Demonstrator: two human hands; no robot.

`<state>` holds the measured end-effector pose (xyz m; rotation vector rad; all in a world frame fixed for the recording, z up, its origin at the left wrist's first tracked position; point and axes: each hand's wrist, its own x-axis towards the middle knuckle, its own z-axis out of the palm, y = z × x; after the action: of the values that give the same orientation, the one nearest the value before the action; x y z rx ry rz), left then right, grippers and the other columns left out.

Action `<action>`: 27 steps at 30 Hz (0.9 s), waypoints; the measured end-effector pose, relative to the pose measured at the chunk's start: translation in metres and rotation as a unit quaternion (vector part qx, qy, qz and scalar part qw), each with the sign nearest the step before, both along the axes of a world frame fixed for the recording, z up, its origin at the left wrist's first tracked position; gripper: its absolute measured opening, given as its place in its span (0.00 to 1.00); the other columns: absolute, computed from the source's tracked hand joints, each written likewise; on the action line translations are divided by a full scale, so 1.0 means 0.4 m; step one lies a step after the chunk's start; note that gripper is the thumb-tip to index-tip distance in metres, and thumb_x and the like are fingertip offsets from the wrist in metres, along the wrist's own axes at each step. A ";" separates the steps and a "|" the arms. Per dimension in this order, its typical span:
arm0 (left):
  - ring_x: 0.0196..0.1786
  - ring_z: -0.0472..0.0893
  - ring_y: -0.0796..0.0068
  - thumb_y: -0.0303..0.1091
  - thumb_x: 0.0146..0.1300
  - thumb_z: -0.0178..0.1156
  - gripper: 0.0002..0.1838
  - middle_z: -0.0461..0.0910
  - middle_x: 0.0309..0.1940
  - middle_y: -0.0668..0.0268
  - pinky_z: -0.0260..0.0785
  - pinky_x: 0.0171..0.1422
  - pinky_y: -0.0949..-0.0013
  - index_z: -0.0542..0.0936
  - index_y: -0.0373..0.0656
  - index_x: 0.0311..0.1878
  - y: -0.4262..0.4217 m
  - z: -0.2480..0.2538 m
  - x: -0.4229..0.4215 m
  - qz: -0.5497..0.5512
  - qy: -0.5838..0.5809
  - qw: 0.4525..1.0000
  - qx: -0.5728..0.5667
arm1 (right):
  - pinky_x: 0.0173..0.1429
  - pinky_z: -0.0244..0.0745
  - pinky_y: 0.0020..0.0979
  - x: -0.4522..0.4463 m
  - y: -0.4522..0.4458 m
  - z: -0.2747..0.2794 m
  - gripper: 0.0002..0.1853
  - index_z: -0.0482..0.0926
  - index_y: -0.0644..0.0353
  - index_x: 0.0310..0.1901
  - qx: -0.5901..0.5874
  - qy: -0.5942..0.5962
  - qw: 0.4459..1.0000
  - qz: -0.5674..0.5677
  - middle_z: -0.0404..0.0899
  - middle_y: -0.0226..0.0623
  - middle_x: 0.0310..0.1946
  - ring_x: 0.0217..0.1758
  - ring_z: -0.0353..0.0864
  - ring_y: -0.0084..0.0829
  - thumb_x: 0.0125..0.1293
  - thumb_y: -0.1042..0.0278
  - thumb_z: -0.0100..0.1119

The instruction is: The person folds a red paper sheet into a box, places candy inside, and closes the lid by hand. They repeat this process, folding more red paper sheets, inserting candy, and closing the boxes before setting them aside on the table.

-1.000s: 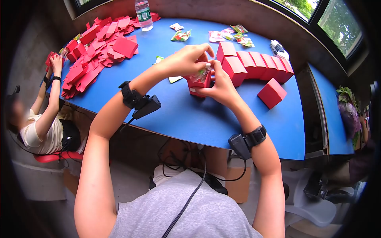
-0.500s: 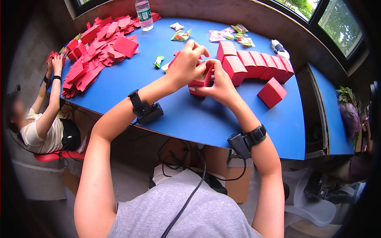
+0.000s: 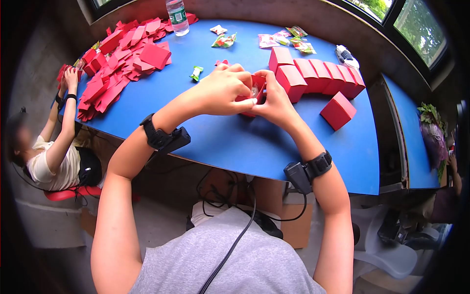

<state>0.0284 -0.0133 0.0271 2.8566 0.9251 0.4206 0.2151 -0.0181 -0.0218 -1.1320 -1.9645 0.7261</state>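
On the left of the blue table, a heap of red card spreads beside a water bottle; rightward lies a green-wrapped sweet, then the left hand, fingers curled at an open red box, their grip impossible to tell; the box is between both hands, the right hand gripping its right side; farther right stand a row of closed red boxes and a lone box

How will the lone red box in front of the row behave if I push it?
The lone red box will probably slide rather than roll, given its flat faces and square edges. It looks like folded card, so a hard squeeze might dent it. Its closed sides hide any contents; weight is uncertain.
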 end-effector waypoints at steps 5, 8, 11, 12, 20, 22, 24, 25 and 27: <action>0.57 0.69 0.61 0.45 0.57 0.60 0.15 0.76 0.47 0.61 0.57 0.63 0.56 0.84 0.42 0.33 -0.002 -0.007 0.005 -0.011 0.029 0.998 0.048 | 0.63 0.69 0.40 0.004 0.022 -0.030 0.50 0.55 0.62 0.64 -0.023 0.034 0.999 0.036 0.65 0.54 0.57 0.61 0.71 0.46 0.40 0.64 0.77; 0.61 0.67 0.56 0.43 0.55 0.65 0.23 0.69 0.57 0.56 0.56 0.65 0.55 0.77 0.47 0.53 -0.007 0.013 -0.036 0.024 -0.078 0.983 0.162 | 0.69 0.61 0.43 0.008 0.011 -0.026 0.61 0.44 0.55 0.71 0.066 0.009 0.995 0.072 0.57 0.55 0.59 0.65 0.61 0.51 0.36 0.65 0.77; 0.58 0.70 0.57 0.48 0.56 0.64 0.29 0.73 0.52 0.53 0.63 0.61 0.54 0.73 0.43 0.57 0.002 0.014 -0.081 0.135 -0.131 0.960 0.206 | 0.68 0.62 0.42 0.002 0.010 -0.021 0.60 0.45 0.56 0.71 0.039 0.038 0.998 0.029 0.58 0.55 0.59 0.65 0.62 0.49 0.37 0.66 0.75; 0.53 0.75 0.58 0.47 0.57 0.64 0.29 0.76 0.49 0.52 0.68 0.56 0.58 0.72 0.40 0.58 0.006 0.013 -0.096 0.196 -0.158 0.965 0.075 | 0.69 0.62 0.42 0.000 0.016 -0.025 0.60 0.45 0.57 0.71 0.032 0.049 0.998 0.018 0.58 0.54 0.59 0.65 0.62 0.47 0.37 0.65 0.75; 0.31 0.82 0.79 0.31 0.63 0.59 0.13 0.82 0.29 0.60 0.74 0.36 0.75 0.78 0.31 0.45 0.040 -0.023 -0.060 0.148 -0.319 0.921 -0.171 | 0.68 0.63 0.42 -0.012 0.024 -0.039 0.60 0.43 0.58 0.71 0.092 0.129 0.987 -0.020 0.56 0.50 0.62 0.65 0.63 0.46 0.39 0.65 0.74; 0.29 0.82 0.79 0.28 0.61 0.59 0.08 0.83 0.28 0.63 0.74 0.33 0.74 0.81 0.33 0.39 0.063 -0.025 -0.044 0.149 -0.322 0.934 -0.049 | 0.65 0.67 0.39 -0.018 0.018 -0.028 0.55 0.47 0.57 0.70 0.138 0.180 0.974 -0.012 0.62 0.48 0.60 0.62 0.68 0.43 0.42 0.68 0.73; 0.30 0.83 0.78 0.28 0.61 0.59 0.08 0.83 0.28 0.62 0.74 0.33 0.74 0.81 0.33 0.39 0.077 -0.014 -0.026 0.136 -0.330 0.933 -0.031 | 0.64 0.68 0.38 -0.014 0.017 -0.024 0.52 0.49 0.57 0.69 0.148 0.170 0.974 -0.023 0.65 0.46 0.57 0.59 0.71 0.40 0.43 0.70 0.72; 0.30 0.83 0.77 0.28 0.61 0.60 0.08 0.83 0.29 0.62 0.75 0.34 0.73 0.81 0.34 0.40 0.083 -0.010 -0.017 0.125 -0.337 0.933 -0.014 | 0.63 0.69 0.36 -0.013 0.016 -0.020 0.49 0.52 0.57 0.68 0.155 0.161 0.974 -0.035 0.69 0.44 0.54 0.57 0.73 0.37 0.45 0.72 0.71; 0.32 0.83 0.76 0.27 0.61 0.59 0.08 0.83 0.29 0.61 0.75 0.35 0.73 0.81 0.34 0.40 0.094 -0.017 -0.002 0.108 -0.342 0.933 -0.003 | 0.60 0.72 0.33 -0.018 0.010 -0.012 0.37 0.62 0.59 0.62 0.187 0.181 0.964 -0.056 0.76 0.39 0.45 0.51 0.78 0.32 0.49 0.74 0.68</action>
<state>0.0276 0.0242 0.0204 2.3003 1.0588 1.3160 0.2079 -0.0143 -0.0268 -0.8081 -1.6253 0.4386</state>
